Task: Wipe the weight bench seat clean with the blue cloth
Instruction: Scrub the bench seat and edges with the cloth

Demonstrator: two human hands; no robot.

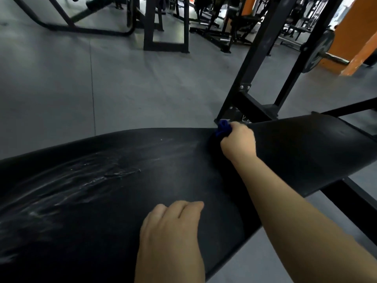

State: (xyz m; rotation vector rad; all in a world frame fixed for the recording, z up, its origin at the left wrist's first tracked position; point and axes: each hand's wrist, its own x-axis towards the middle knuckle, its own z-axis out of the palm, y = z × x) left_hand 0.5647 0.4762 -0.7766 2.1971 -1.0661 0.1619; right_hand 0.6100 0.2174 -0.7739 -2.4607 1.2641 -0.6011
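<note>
- The right hand [238, 140] is reaching far out and squeezing the blue cloth [224, 128] in a tight fist. Only a small bunch of the cloth is poking out past the fingers.
- The cloth is pressing on the far edge of the black bench seat [126, 201], right at the seam where the seat is meeting the next black pad [306, 152].
- The left hand [173, 225] is lying flat on the near side of the seat. Its fingers are loosely spread and it is holding nothing. It looks like it is just leaning there.
- The seat is running long from the left side of the view to the right, across the person's body.
- White streaky marks [81, 180] are showing on the left part of the seat. They are lying well away from the cloth, off to the left of both hands.
- The left hand is sitting nearer to the streaks, but the right hand is the one with the cloth.
- So I think the cloth needs to slide left along the long way of the seat to reach the streaks.
- The black frame post [255, 64] is standing just behind the cloth, so there is no room to push farther away.
</note>
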